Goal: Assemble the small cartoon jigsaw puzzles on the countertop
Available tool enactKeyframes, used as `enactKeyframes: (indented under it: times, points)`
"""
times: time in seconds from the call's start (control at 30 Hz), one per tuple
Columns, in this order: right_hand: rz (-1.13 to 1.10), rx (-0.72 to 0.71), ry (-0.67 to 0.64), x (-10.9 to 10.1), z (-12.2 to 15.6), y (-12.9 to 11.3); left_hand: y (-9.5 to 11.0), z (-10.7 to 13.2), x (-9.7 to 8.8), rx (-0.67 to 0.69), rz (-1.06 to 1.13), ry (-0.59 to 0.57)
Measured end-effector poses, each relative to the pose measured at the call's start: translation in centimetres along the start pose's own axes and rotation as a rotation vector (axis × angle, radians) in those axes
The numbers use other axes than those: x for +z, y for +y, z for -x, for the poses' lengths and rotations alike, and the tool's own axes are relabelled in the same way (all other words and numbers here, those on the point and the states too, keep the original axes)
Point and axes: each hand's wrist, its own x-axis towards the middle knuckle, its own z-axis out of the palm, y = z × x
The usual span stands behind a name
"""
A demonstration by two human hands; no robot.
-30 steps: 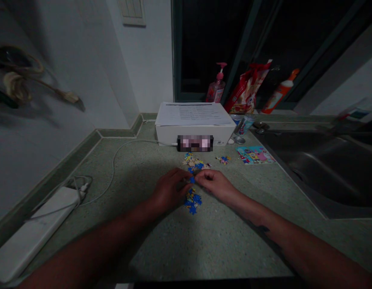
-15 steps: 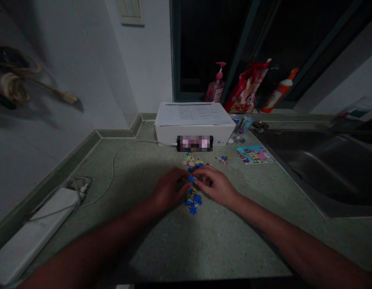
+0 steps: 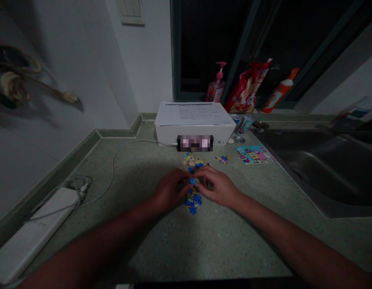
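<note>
Both hands meet over a small cluster of joined puzzle pieces [image 3: 193, 200], mostly blue and yellow, on the speckled green counter [image 3: 204, 241]. My left hand [image 3: 169, 191] has its fingers curled and its tips pressed on a blue piece [image 3: 192, 181] at the top of the cluster. My right hand [image 3: 217, 185] curls in from the other side, its fingertips pinching the same piece. More loose pieces [image 3: 193, 161] lie just beyond the hands, and a tiny group [image 3: 223, 159] sits further right.
A white box [image 3: 194, 122] with a printed sheet stands at the back. A colourful puzzle picture card [image 3: 255, 154] lies right of it, beside a steel sink [image 3: 324, 168]. A pink pump bottle [image 3: 216, 88], red bag [image 3: 247, 90] and orange bottle [image 3: 279, 93] line the sill. A white power strip [image 3: 35, 228] with cables lies left.
My right hand has slid a little toward me and leftward, closing against my left hand over the blue piece. The left hand has barely shifted.
</note>
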Motion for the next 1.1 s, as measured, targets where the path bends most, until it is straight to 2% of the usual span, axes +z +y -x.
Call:
enactKeyframes:
  times: [0.5, 0.63, 0.73, 0.9, 1.0, 1.1]
  points:
    - [0.048, -0.020, -0.012, 0.0, 0.1, 0.1, 0.0, 0.0, 0.1, -0.001, -0.006, -0.025]
    - [0.058, 0.004, 0.018, -0.6, -0.4, 0.6, 0.1, 0.0, 0.0, 0.004, -0.007, 0.012]
    - [0.147, 0.105, 0.120, -2.5, -0.8, 2.6, 0.1, 0.1, 0.1, -0.008, -0.009, 0.029]
    - [0.434, 0.416, 0.274, -6.8, -0.7, 7.5, 0.1, 0.1, 0.1, 0.009, -0.016, 0.022]
    - [0.520, 0.497, 0.241, -7.7, -0.4, 9.0, 0.2, 0.0, -0.1, 0.017, -0.028, 0.026]
    - [0.577, 0.542, 0.137, -7.2, -0.1, 9.3, 0.4, 0.0, -0.4, 0.017, -0.041, 0.019]
